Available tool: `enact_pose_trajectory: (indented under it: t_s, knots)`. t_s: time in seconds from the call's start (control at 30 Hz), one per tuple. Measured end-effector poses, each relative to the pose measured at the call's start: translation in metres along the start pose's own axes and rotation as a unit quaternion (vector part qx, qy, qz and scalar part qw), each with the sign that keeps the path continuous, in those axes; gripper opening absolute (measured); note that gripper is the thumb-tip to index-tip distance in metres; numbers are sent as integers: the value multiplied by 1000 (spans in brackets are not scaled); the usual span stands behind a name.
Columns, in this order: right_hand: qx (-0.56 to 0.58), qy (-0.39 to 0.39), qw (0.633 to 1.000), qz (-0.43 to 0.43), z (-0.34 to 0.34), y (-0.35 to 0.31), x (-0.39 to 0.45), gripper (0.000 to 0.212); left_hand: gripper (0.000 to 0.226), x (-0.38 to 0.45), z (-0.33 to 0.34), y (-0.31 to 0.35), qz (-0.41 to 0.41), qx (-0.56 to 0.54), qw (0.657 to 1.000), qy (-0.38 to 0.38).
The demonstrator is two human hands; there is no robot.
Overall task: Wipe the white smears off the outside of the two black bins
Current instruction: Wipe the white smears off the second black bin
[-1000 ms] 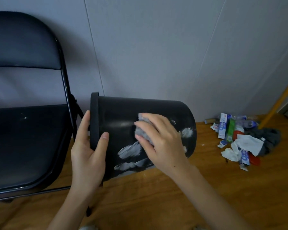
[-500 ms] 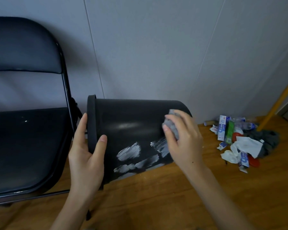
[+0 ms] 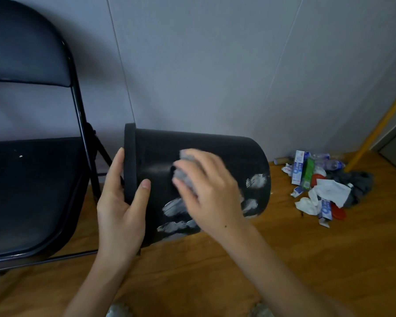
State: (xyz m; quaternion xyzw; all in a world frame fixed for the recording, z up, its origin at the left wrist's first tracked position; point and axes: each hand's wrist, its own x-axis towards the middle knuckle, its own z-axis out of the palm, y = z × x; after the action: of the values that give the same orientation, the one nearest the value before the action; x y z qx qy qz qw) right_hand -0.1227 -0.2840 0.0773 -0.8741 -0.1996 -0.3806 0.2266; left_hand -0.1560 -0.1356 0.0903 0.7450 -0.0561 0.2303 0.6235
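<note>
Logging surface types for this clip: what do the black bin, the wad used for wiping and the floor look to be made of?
Black bin: likely moulded plastic, semi-gloss, with a soft highlight on its wall. Wad in the right hand: grey, crumpled, matte cloth or paper; too blurred to say. Floor: wood or wood-look boards, with visible grain.

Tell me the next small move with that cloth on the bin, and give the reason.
Probably slide the right hand and its grey cloth down onto the white smears just below. The cloth sits on an already black patch of the bin, while streaks still show low on the side and near the base. The left hand grips the rim, steadying the tipped bin.
</note>
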Motion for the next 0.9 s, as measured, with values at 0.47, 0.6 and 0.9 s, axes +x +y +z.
enact_pose_trajectory:
  t_s: [0.47, 0.6, 0.9]
  knots:
    - [-61, 50, 985, 156, -39, 80, -13, 38, 59, 5, -18, 3, -25, 20, 999, 33]
    - [-56, 46, 996, 50, -33, 58, -16, 31, 59, 11, -21, 0, -41, 1, 998, 48]
    - [-75, 8, 994, 77, -30, 67, -21, 29, 56, 19, -29, -5, -84, -7, 994, 64]
